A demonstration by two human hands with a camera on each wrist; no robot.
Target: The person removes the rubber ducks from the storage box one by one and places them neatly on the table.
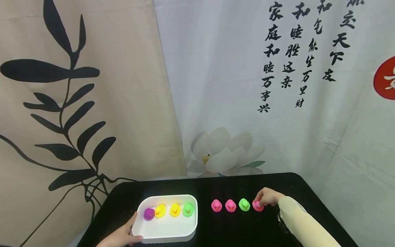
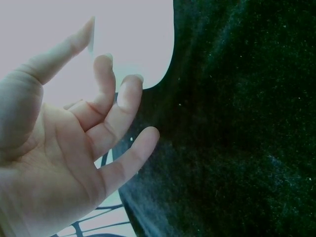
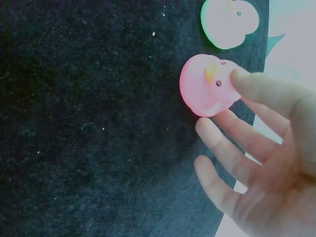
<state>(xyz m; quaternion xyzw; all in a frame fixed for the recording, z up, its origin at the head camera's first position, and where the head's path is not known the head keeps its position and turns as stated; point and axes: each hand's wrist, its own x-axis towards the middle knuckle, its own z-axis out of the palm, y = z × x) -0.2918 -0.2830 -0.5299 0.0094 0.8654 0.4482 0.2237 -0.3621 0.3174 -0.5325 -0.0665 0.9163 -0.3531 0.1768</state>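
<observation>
At the row's right end, my right hand (image 1: 267,197) pinches a pink rubber duck (image 3: 205,86) between thumb and fingers on the black table. A green duck (image 1: 244,204) and two more pink ducks, one in the middle (image 1: 230,205) and one at the left end (image 1: 216,206), line up beside it. My left hand (image 1: 121,234) grips the near left corner of a white tray (image 1: 168,233), thumb at the rim. Inside sit a purple duck (image 1: 149,214) with no face showing, two yellow ducks (image 1: 175,210) and a green duck (image 1: 188,209). The left wrist view shows the tray overexposed.
A black cloth (image 1: 234,228) covers the table, whose rounded far corners stand close to a hanging backdrop (image 1: 216,85) printed with a plant, a lotus and writing. The tray is left of the duck row, with a strip of table between them.
</observation>
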